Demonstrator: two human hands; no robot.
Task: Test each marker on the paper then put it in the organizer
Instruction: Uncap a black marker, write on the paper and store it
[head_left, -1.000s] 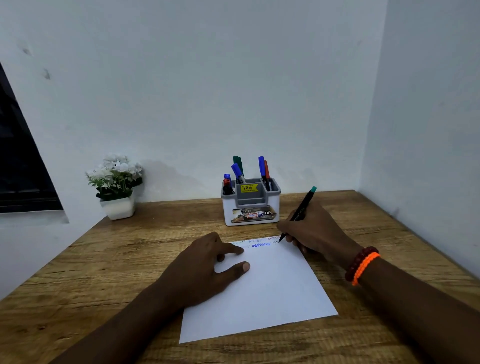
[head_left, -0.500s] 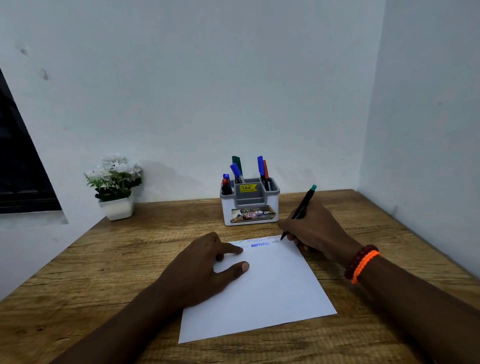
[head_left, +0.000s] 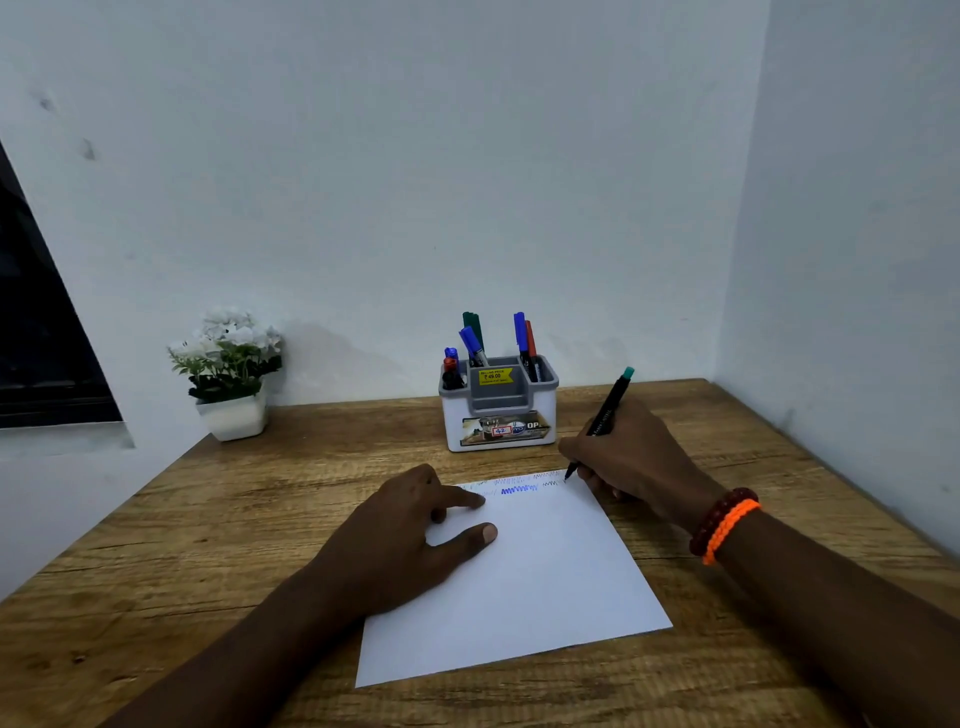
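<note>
A: What does the right hand (head_left: 636, 457) do?

B: It is curled around a marker (head_left: 602, 418), fingers pinching the black barrel low down. The tip points down and touches the paper (head_left: 540, 587) at its far right corner, just in front of the knuckles. The teal end sticks up and away above the hand.

A: And the left hand (head_left: 400, 540)?

B: It lies flat on the paper's left part, fingers spread — the index finger stretches toward the scribbles, the thumb points to the right. It holds nothing, it only presses the sheet down.

A: Which scribbles?

B: A row of zigzag marks (head_left: 519, 489) along the far edge of the paper, between the two hands. One of them is clearly blue; the others are pale and I cannot tell their colours.

A: Where is the organizer (head_left: 498, 410)?

B: Beyond both hands, near the wall, a little closer to the right one. It is white and grey with a yellow sticker. Other markers (head_left: 524, 340) stand in it already — blue, red and dark green caps show above the rim.

A: Anything else?

B: Two bracelets (head_left: 724, 525) on the right wrist, one dark red beads, one orange. Far beyond the left hand, a small white pot of flowers (head_left: 231, 374) stands at the back of the table (head_left: 171, 561).
</note>
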